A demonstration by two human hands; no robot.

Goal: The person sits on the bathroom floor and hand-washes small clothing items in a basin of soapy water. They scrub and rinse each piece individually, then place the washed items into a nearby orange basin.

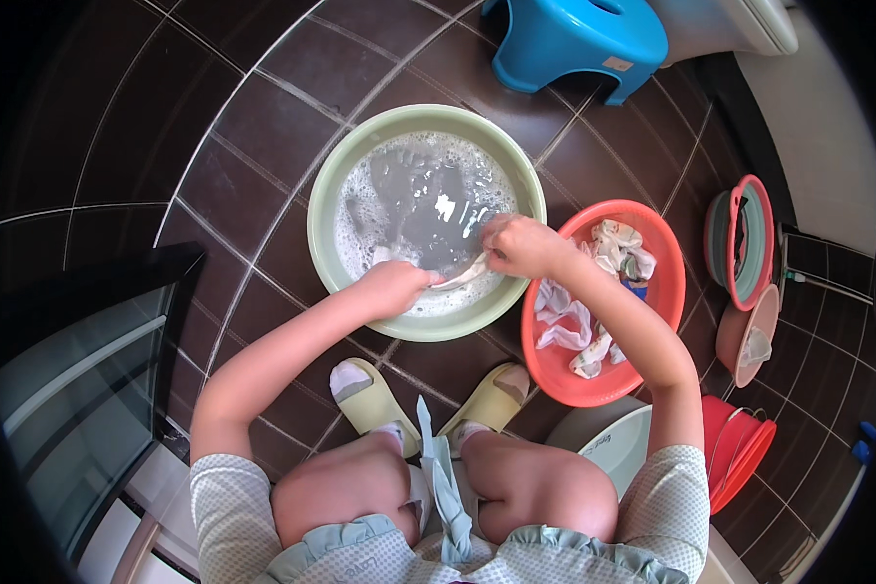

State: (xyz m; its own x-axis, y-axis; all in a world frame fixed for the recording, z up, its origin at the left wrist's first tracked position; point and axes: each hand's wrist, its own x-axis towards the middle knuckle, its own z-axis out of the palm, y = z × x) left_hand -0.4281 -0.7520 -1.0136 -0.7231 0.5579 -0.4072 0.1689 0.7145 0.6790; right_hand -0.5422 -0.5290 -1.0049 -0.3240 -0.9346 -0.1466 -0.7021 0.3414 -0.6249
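A pale green basin (323,229) of grey, foamy water (414,200) stands on the floor in front of me. Over its near side, my left hand (397,289) and my right hand (524,245) pinch a small white cloth item (464,276) and stretch it between them. Both hands are closed on it; its exact kind cannot be made out. A bit of white fabric also shows behind my left fingers. To the right, below my right forearm, an orange-red basin (603,389) holds several crumpled light-coloured pieces of laundry (565,316).
A blue plastic stool (579,44) stands at the far right, beside a white fixture. Along the right wall are collapsible basins (718,238), a pink basin (740,341) and a red bucket (735,453). A grey-green tub (618,448) sits by my right knee. Dark tiles (282,127) cover the floor.
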